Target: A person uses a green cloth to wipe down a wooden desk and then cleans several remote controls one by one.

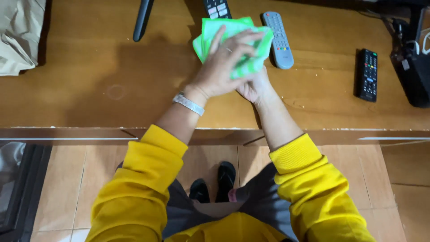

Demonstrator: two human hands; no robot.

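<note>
Both our hands, left (224, 67) and right (254, 87), are clamped round the green cloth (233, 38), grey remote (278, 40) just beside it.

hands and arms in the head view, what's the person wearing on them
Both arms are in bright yellow long sleeves with ribbed cuffs, pushed up so the forearms are bare. The left hand has a pale, silvery band around its wrist and a thin ring on one finger. The right hand is mostly hidden under the left; no jewellery or glove shows on it.
</note>
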